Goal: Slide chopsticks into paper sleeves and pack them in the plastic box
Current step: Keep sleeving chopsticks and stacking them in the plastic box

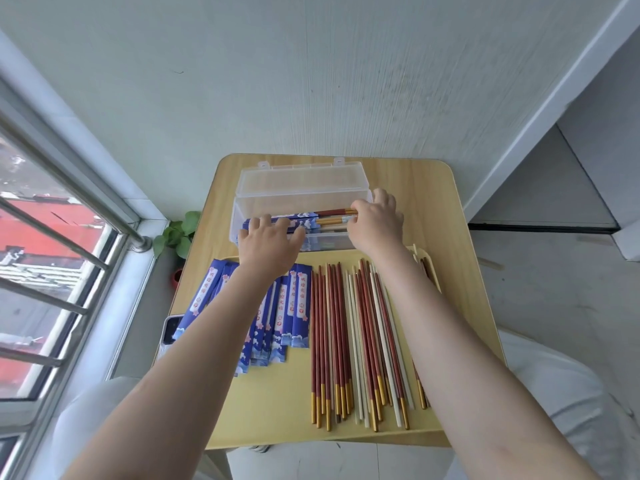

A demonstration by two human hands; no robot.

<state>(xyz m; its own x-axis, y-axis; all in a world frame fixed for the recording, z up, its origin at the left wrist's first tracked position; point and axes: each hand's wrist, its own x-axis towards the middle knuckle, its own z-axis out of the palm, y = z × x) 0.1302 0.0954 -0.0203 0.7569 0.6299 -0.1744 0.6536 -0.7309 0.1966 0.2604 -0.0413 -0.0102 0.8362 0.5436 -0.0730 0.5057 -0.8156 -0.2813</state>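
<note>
A clear plastic box [242,206] stands open at the back of the table, its lid tilted up behind it. Across its opening lies a sleeved pair of chopsticks [311,220] in blue paper, red and gold ends poking out to the right. My left hand [268,242] holds the sleeve's left end at the box rim. My right hand [375,220] pinches the bare chopstick ends on the right. More sleeved pairs lie inside the box. Empty blue paper sleeves [294,306] are fanned out on the yellow tray [270,410], with loose red, gold-tipped and white chopsticks [360,341] beside them.
The tray rests on a small wooden table [426,188] against a white wall. A phone [169,332] lies at the table's left edge. A green plant [178,233] sits on the floor to the left, by a barred window [52,271].
</note>
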